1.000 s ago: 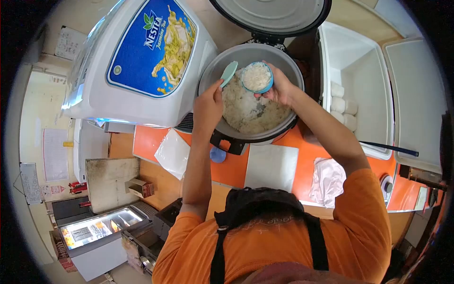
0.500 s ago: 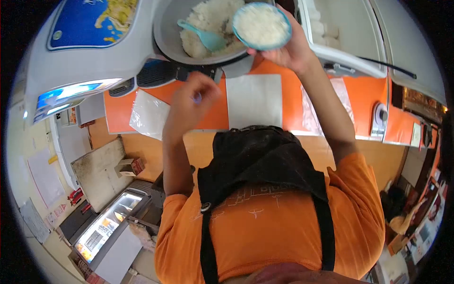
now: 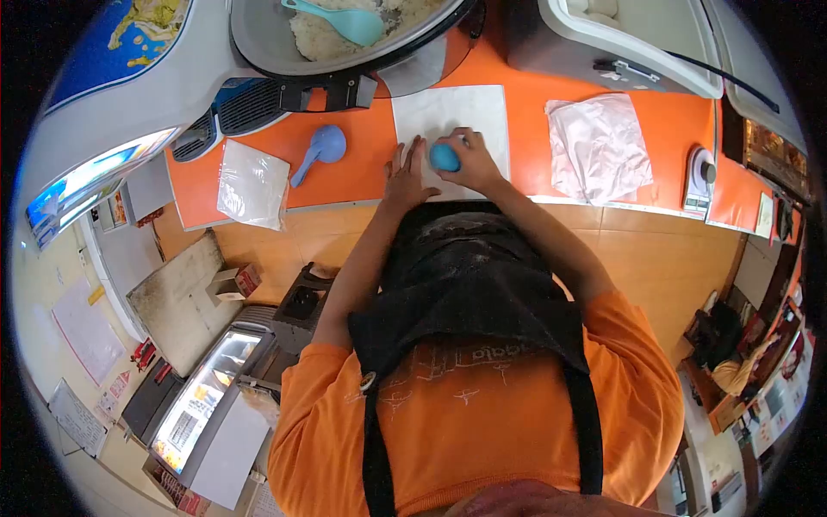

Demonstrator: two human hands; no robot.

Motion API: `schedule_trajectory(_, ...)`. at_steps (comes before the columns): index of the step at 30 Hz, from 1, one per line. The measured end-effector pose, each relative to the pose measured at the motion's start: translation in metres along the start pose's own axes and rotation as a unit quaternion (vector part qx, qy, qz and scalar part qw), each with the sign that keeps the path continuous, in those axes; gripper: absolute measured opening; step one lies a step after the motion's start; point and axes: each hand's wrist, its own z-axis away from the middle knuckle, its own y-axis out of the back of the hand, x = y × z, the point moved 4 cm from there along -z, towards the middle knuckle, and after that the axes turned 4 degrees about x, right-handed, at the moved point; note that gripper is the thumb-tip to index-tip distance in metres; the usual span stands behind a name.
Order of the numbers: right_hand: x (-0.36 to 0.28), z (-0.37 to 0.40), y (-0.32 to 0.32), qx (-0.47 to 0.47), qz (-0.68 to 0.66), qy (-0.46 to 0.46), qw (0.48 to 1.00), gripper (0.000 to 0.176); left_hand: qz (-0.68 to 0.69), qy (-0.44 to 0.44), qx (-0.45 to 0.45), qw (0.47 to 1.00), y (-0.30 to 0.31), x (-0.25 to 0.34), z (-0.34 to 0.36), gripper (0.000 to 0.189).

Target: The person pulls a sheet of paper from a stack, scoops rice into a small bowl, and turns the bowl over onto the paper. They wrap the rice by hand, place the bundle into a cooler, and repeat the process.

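Note:
My right hand [image 3: 471, 162] is closed around a small blue bowl [image 3: 444, 158], which is upside down with its rounded base showing. The bowl rests on or just above a sheet of white paper [image 3: 469, 105] on the counter. Any rice beneath it is hidden. My left hand [image 3: 411, 179] lies flat with fingers stretched out on the paper's left part, close beside the bowl. Further left, a lilac ladle-like scoop [image 3: 327, 145] lies on the orange counter. Beyond my hands stands a rice cooker [image 3: 263, 39] with white rice [image 3: 320, 41] and a turquoise rice paddle [image 3: 357, 28] inside.
A clear plastic packet of white sheets [image 3: 250, 185] lies on the orange counter [image 3: 362, 172] at left. Toward the right are pinkish plastic sheets [image 3: 599, 146], an open cool box [image 3: 594, 56] with pale round items, and a small scale [image 3: 698, 181].
The rice-filled bowl has moved from above the cooker down to the paper and been turned over. My left hand has come down from the air onto the paper and flattened out.

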Motion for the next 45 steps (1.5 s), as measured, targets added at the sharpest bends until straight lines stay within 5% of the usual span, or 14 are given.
schedule_trajectory(4, 0.005, 0.001, -0.021, -0.016, 0.124, 0.063, 0.99, 0.074, -0.002, -0.023, 0.022, 0.999, 0.0, -0.002, 0.001, 0.129)
schedule_trajectory(24, 0.007, -0.01, -0.008, -0.019, 0.124, 0.016, 0.992, 0.073, -0.034, 0.043, 0.003, 0.998, 0.001, 0.004, 0.004, 0.134)
schedule_trajectory(27, 0.004, -0.013, 0.008, 0.027, 0.062, 0.005, 0.998, 0.073, -0.033, 0.041, 0.02, 0.998, -0.001, 0.002, 0.005, 0.135)
schedule_trajectory(29, 0.007, -0.011, 0.042, 0.148, 0.003, 0.038, 0.988, 0.073, -0.027, 0.035, 0.021, 0.999, -0.004, 0.0, 0.002, 0.136)
schedule_trajectory(36, 0.066, 0.055, 0.115, 0.186, 0.159, -0.047, 0.968, 0.068, -0.007, -0.011, 0.076, 0.997, -0.007, -0.009, 0.004, 0.134)
schedule_trajectory(39, 0.034, 0.054, 0.14, 0.279, 0.052, 0.001, 0.959, 0.06, 0.019, -0.044, 0.095, 0.994, -0.006, -0.012, 0.004, 0.134)
schedule_trajectory(40, -0.004, 0.053, 0.151, 0.26, -0.099, -0.083, 0.957, 0.055, -0.004, -0.025, 0.075, 0.997, -0.001, -0.006, 0.006, 0.132)
schedule_trajectory(42, -0.104, 0.051, 0.177, 0.218, -0.248, -0.025, 0.944, 0.056, 0.01, -0.046, 0.078, 0.996, 0.0, -0.009, 0.004, 0.132)
schedule_trajectory(45, -0.275, 0.074, 0.223, 0.114, -0.286, 0.192, 0.932, 0.039, 0.014, -0.057, 0.064, 0.996, -0.007, -0.014, 0.004, 0.133)
